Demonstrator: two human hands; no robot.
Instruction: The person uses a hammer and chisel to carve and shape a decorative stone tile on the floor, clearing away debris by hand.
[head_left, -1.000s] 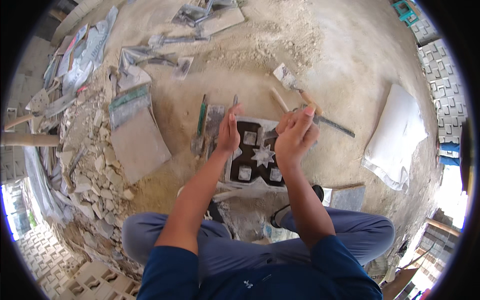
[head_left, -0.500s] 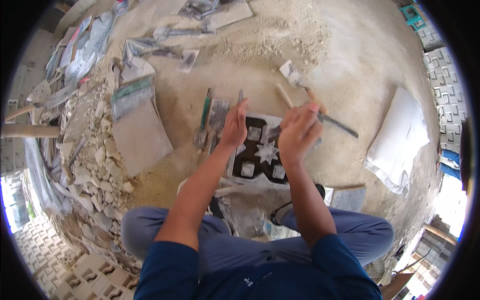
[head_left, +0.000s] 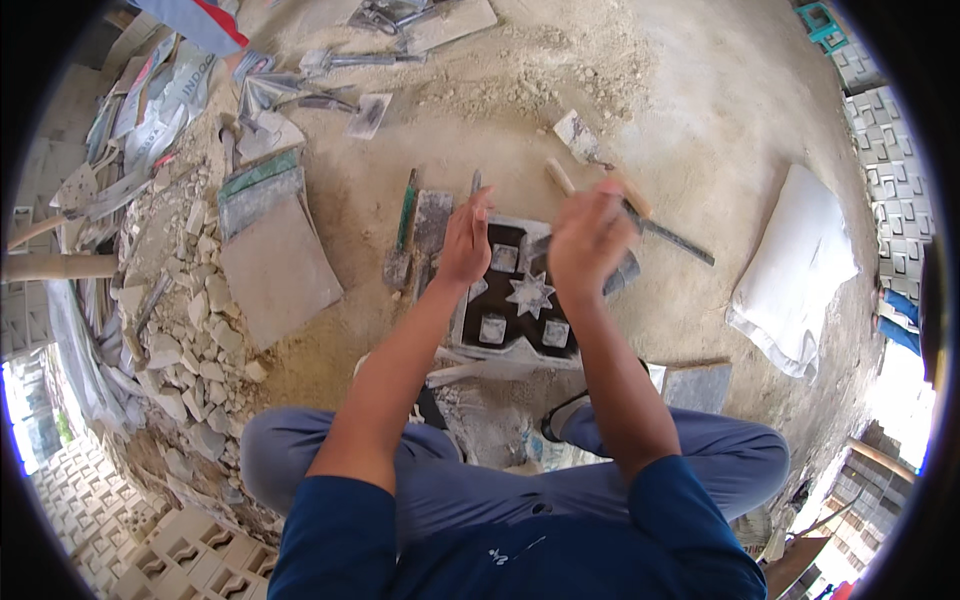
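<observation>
Many broken stones (head_left: pixel 192 372) lie leftmost; next comes a green-handled tool (head_left: pixel 406 212). The left hand (head_left: pixel 467 238) stands at the near-side mould's left edge, fingers straight and close together; whether they pinch anything is unclear. The dark, pale-rimmed mould (head_left: pixel 497 298) lies on the ground between the hands, a pale star (head_left: pixel 530 294) at its middle. It looks stiff and fairly heavy, dusty, its points perhaps easily chipped: best held by opposite outer rims. The right hand (head_left: pixel 592 238) is blurred over its right side, fingers seemingly curled, grip unreadable. Rightmost lies a folded white sack (head_left: pixel 795 275).
</observation>
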